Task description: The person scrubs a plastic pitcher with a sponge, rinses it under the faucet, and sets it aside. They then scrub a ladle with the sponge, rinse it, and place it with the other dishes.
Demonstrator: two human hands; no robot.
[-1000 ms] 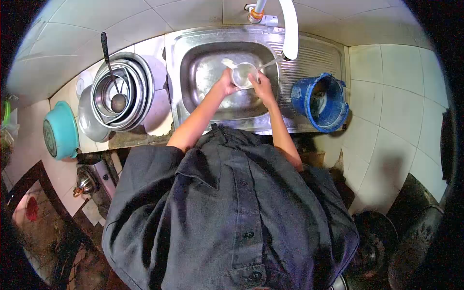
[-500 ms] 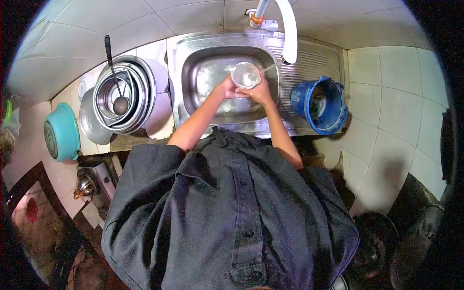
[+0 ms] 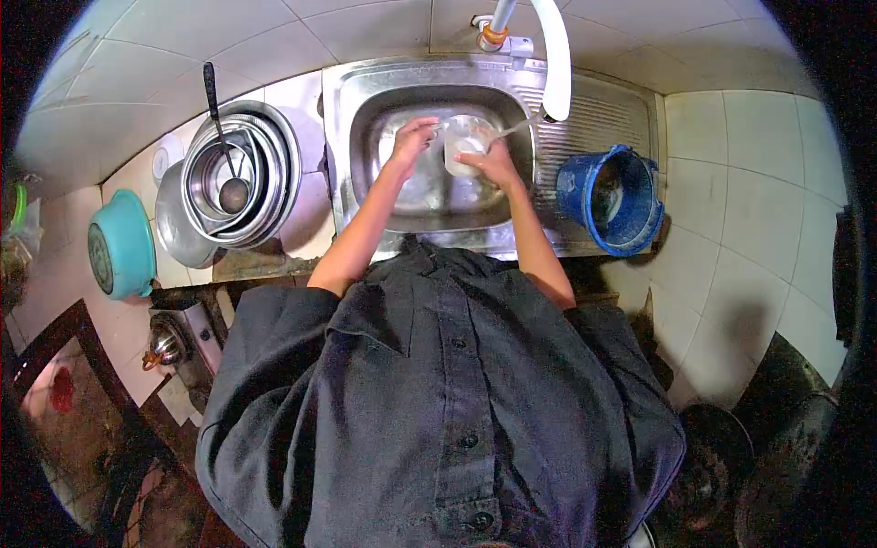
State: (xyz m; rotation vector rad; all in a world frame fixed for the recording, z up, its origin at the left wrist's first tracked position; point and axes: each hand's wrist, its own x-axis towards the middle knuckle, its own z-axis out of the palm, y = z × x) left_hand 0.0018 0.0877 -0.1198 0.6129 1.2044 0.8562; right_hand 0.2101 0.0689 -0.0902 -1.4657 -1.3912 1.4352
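Over the sink (image 3: 365, 110), my right hand (image 3: 496, 164) grips a translucent plastic cup (image 3: 463, 146) by its side, with the thumb across its lower part. The cup is tilted, and a thin stream of water from the white faucet (image 3: 555, 68) runs down towards it. To the left of the cup is my left hand (image 3: 414, 144), apart from its body, with fingers curled. A small pale bit shows at those fingertips; I cannot tell what it is.
A stack of metal pots and basins (image 3: 274, 173) with a ladle (image 3: 234, 194) stands left on the counter. Beyond it is a turquoise basin (image 3: 135, 245) on its side. A blue bucket (image 3: 630, 228) lies tilted on the ribbed drainboard (image 3: 603, 119) at the right.
My left hand has come off the cup and moved left. In my right hand the cup has turned, now showing its side instead of its round opening.
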